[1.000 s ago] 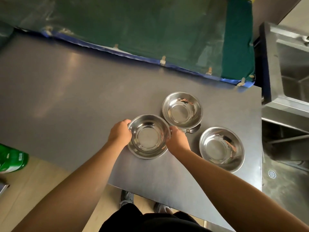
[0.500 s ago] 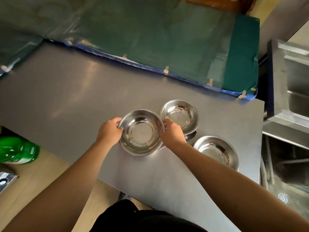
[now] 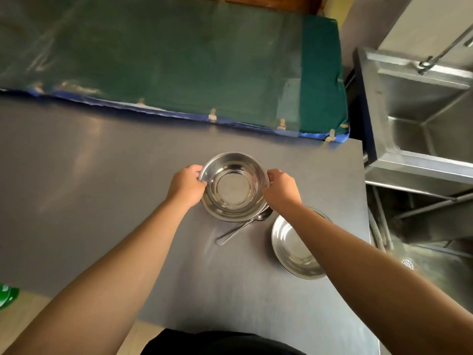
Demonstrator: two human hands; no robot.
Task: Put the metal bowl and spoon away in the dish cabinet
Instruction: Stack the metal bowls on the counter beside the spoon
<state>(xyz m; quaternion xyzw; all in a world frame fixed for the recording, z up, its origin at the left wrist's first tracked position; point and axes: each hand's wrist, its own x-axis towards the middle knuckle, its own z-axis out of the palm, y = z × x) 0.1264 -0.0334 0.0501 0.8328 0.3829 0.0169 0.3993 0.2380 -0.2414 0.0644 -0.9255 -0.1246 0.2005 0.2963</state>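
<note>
A shiny metal bowl [image 3: 234, 187] is gripped at its rim from both sides: my left hand [image 3: 186, 184] on its left edge, my right hand [image 3: 280, 189] on its right edge. It sits in or just over a second bowl, of which only a sliver of rim [image 3: 265, 209] shows at the lower right. A metal spoon [image 3: 243, 227] lies on the grey table [image 3: 102, 188] just in front of the bowls, its head partly tucked under them. A third bowl [image 3: 294, 249] rests to the right, partly hidden by my right forearm.
A green tarp-covered block [image 3: 179, 60] with a blue edge runs along the table's far side. A steel sink [image 3: 422, 119] stands to the right, past the table's right edge. A green object [image 3: 7, 295] lies on the floor at the left.
Both hands carried the held bowl to the right and away from me, over the far bowl, which is now almost fully covered. The spoon's handle has come into view.
</note>
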